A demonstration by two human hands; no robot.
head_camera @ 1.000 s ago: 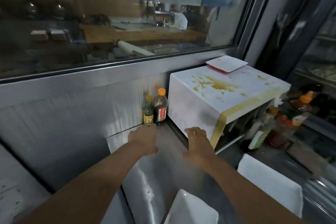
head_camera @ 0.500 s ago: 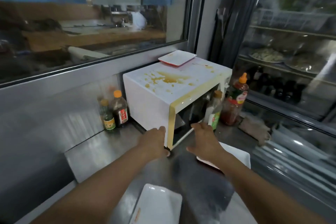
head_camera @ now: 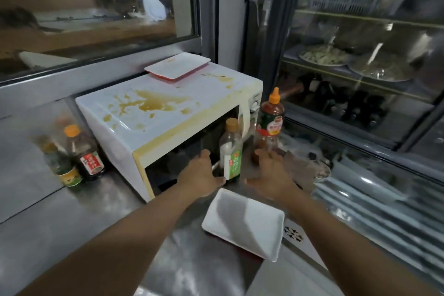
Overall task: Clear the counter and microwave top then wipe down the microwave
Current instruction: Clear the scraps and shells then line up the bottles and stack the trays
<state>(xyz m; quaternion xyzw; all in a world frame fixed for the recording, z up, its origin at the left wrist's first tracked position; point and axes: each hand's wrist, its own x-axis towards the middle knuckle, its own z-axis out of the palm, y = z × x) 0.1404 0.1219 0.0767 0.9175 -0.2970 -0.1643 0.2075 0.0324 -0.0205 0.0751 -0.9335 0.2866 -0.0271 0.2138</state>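
Since a second ago both hands have moved from the microwave's left corner to its front. Left hand sits beside the green-label bottle, fingers loosely curled, thumb near its base, contact unclear. Right hand reaches toward the red sauce bottle, fingers extended, grip cannot be told. Stained white microwave stands on the steel counter, a white tray on its top. Another white tray lies near the wrists; two bottles stand left
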